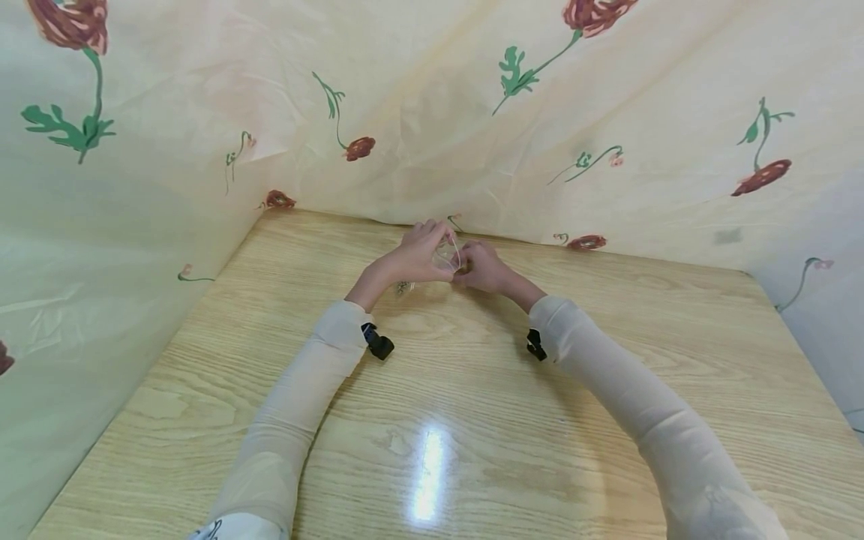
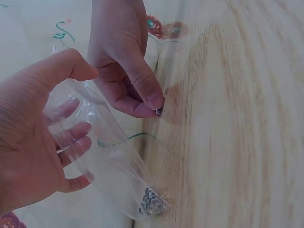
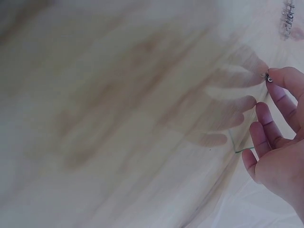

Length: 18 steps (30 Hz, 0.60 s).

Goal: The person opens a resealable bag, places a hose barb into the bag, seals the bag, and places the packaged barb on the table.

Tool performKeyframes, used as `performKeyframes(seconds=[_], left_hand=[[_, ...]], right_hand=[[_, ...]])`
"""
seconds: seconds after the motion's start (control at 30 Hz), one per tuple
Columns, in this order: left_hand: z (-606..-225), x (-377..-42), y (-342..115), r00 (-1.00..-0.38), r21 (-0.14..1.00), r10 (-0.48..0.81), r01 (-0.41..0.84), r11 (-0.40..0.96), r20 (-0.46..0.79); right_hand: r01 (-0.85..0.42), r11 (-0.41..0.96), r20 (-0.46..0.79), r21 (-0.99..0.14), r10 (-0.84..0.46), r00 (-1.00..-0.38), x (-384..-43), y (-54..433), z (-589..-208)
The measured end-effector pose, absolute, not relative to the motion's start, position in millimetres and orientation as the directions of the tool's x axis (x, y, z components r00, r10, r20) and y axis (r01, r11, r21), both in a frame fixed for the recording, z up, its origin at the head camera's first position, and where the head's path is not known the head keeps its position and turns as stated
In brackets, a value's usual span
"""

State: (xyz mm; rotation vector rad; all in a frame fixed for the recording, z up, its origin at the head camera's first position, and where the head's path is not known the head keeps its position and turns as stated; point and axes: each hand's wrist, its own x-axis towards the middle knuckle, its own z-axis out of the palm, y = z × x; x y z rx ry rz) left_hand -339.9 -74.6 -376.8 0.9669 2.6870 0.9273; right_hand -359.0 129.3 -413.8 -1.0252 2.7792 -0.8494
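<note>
Near the back of the table, my left hand [image 1: 418, 251] holds a clear plastic bag [image 2: 114, 161], its thumb near the top and its other fingers showing through the film. Small silver metal pieces [image 2: 152, 203] lie gathered in the bag's low corner. Beside the bag, my right hand [image 1: 482, 268] pinches one small metal piece [image 2: 158, 112] between thumb and forefinger. The same metal piece [image 3: 269, 78] shows at the fingertips in the right wrist view, its exact kind too small to tell. The other fingers of the right hand are loosely bent.
A wood-grain table [image 1: 432, 390] lies under both arms. Flower-printed cloth [image 1: 432, 112] hangs behind it and along the left side. Black straps [image 1: 378, 343] sit at both wrists over pale sleeves. A light reflection shows on the tabletop in front.
</note>
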Motion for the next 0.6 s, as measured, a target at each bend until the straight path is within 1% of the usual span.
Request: performKeyframes(seconds=[0.27, 0.6], left_hand=[[-377.1, -339.4, -74.9, -0.781, 0.604, 0.621, 0.527, 0.597, 0.068], [-377.5, -339.2, -73.9, -0.787, 0.605, 0.612, 0.525, 0.599, 0.076]], right_hand=[[-0.606, 0.624, 0.160, -0.494, -0.620, -0.768, -357.7, 132.5, -413.1], [-0.613, 0.624, 0.164, -0.485, -0.624, -0.764, -355.1, 138.7, -410.5]])
